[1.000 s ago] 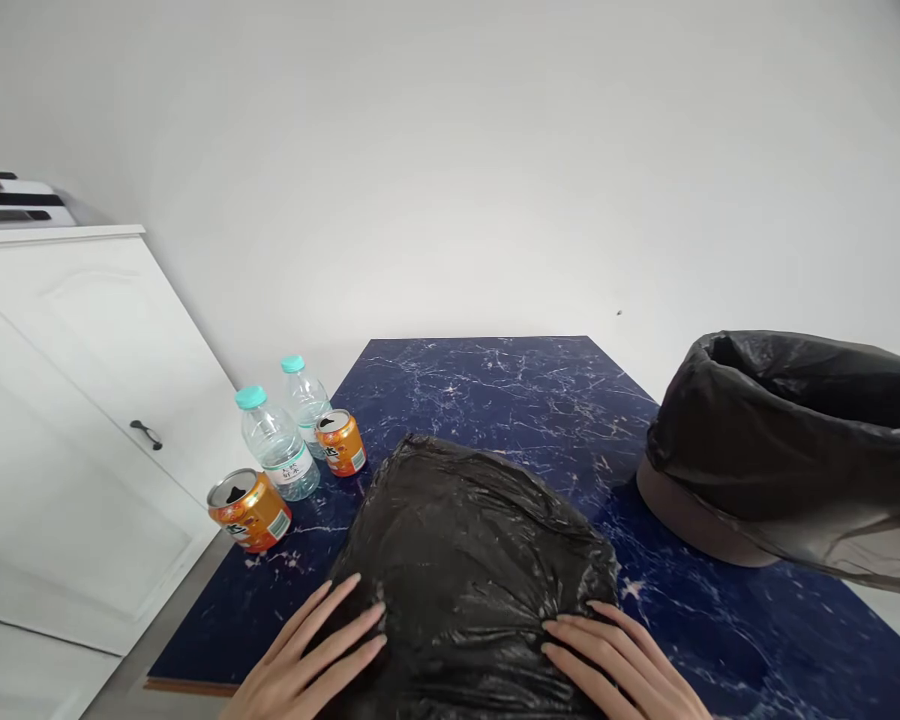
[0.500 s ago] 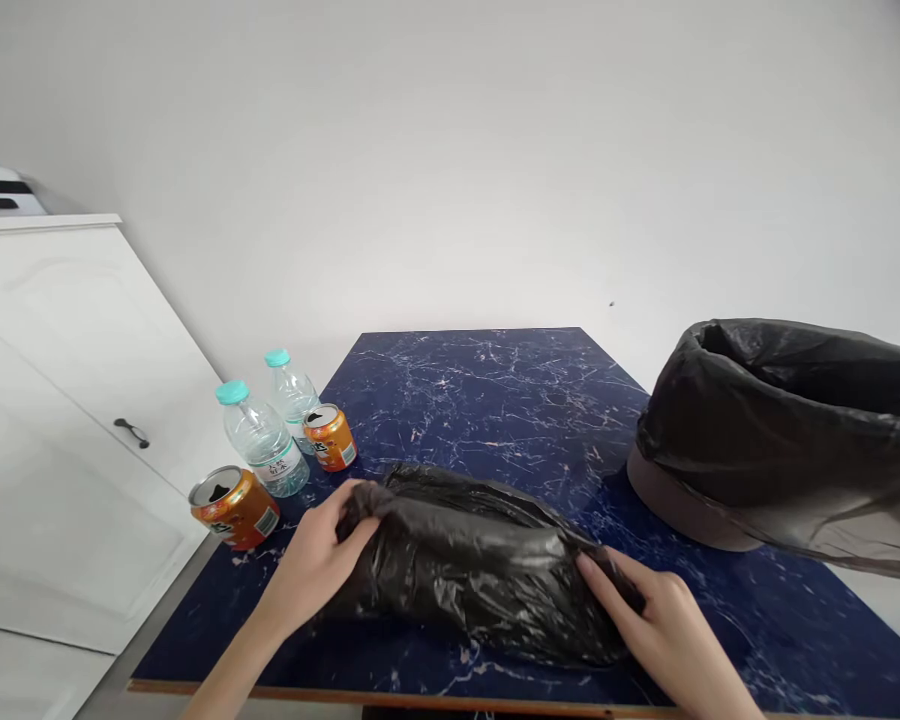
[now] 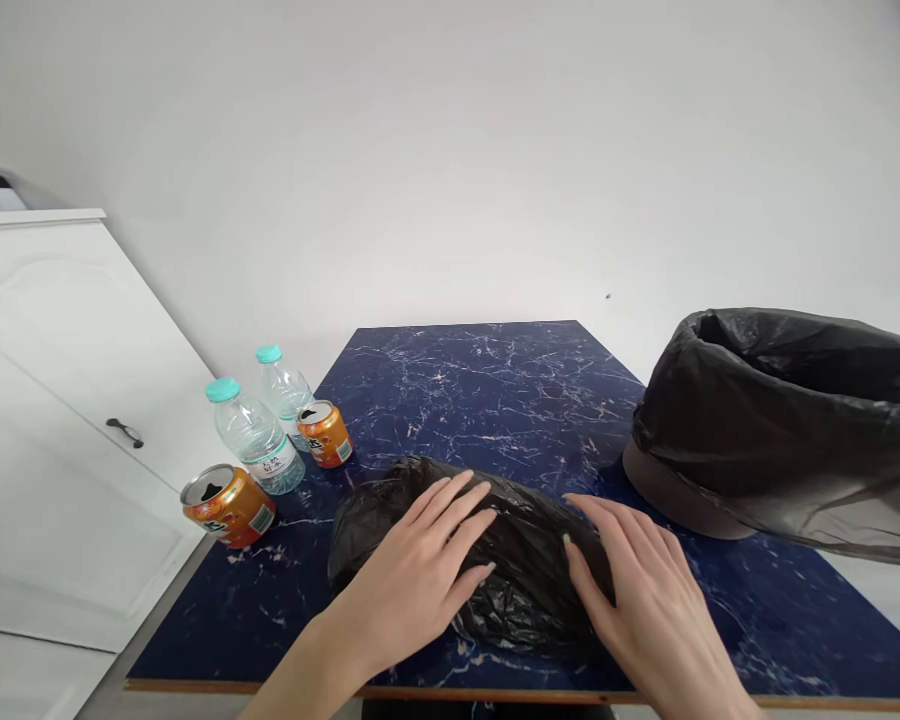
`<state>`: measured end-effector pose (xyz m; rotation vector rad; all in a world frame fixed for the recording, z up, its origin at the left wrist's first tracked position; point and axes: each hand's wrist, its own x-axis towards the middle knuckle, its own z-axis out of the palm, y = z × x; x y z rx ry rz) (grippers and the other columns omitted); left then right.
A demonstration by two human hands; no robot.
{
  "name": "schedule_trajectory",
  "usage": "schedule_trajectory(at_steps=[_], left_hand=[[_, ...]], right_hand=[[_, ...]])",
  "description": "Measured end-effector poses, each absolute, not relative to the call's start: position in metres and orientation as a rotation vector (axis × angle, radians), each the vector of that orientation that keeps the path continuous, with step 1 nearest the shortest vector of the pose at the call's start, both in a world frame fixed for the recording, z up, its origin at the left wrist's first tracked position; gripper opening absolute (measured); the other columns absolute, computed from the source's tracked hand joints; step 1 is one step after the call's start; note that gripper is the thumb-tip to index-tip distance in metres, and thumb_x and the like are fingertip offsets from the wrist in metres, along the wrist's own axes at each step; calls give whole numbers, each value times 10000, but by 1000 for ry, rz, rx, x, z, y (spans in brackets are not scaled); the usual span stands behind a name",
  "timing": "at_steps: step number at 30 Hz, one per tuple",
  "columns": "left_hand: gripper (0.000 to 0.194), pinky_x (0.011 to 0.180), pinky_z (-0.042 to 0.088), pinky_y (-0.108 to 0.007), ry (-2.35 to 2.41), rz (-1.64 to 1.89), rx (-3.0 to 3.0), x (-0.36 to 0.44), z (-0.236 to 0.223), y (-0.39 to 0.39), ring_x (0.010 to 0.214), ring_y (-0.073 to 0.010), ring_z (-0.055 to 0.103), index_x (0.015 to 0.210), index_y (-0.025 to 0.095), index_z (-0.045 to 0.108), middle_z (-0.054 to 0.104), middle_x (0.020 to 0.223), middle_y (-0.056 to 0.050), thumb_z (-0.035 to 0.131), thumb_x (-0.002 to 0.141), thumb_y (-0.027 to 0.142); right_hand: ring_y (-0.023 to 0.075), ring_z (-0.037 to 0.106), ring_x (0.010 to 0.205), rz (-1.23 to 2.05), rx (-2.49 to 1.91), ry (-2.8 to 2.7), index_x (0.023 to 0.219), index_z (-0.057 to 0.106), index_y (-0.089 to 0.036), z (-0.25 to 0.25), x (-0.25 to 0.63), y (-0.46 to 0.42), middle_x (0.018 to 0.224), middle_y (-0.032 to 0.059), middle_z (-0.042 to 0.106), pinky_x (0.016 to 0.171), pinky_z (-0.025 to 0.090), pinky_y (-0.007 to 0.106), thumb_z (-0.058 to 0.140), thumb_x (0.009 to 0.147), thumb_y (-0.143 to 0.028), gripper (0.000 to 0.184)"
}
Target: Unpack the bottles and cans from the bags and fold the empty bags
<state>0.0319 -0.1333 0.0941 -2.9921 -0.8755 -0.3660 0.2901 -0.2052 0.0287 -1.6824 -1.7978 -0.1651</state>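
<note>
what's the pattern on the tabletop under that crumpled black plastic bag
The flat tabletop is dark blue with white, marble-like veins, clearest in the head view.

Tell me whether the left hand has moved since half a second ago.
Yes: the left hand has moved to the right, away from the nearer orange can on the blue table.

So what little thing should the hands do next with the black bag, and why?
Maybe press down gently with the left hand and right hand. Both are open over the black bag, which looks crumpled and bulges up from the blue table instead of lying flat.
</note>
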Motion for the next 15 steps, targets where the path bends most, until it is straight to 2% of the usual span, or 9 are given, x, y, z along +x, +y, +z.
schedule_trajectory(at_steps=[3, 5, 7, 10, 15], left_hand=[[677, 1360, 311, -577, -1038, -301, -3036, 36, 77, -118, 1681, -350, 229, 1680, 224, 410, 318, 1794, -55, 447, 1119, 601], [715, 1368, 254, -613, -1142, -246, -3069, 34, 63, -105, 1692, -363, 169, 1720, 260, 336, 252, 1813, -37, 405, 1117, 639], [712, 1367, 225, -630, -1226, -210, -3087, 26, 49, -94, 1695, -367, 145, 1743, 302, 271, 203, 1824, -28, 379, 1124, 638], [698, 1364, 229, -605, -1310, -224, -3070, 4, 30, -79, 1697, -351, 144, 1751, 357, 219, 176, 1830, -19, 386, 1129, 628], [682, 1369, 256, -548, -1306, -251, -2995, -32, 18, -65, 1691, -322, 190, 1745, 424, 197, 196, 1821, 33, 414, 1128, 615]], right_hand=[[379, 538, 1490, -300, -1552, -1980, 1619, 444, -292, 26, 273, -210, 1616, 106, 578, 1195, 448, 614, 464, 1119, -374, 507], [424, 415, 1582, -326, -1557, -2088, 1723, 295, -313, 10, 268, -208, 1728, 94, 437, 1229, 397, 704, 458, 1126, -424, 629], [466, 326, 1618, -303, -1614, -2145, 1769, 146, -324, -12, 271, -201, 1780, 100, 320, 1204, 396, 778, 437, 1129, -488, 722], [429, 271, 1643, -147, -1697, -2197, 1773, 58, -353, -37, 285, -191, 1813, 73, 206, 1237, 391, 748, 394, 1142, -511, 733], [351, 141, 1677, 166, -1673, -2313, 1757, 101, -407, -30, 311, -177, 1823, -17, 74, 1336, 248, 650, 365, 1141, -580, 692]])
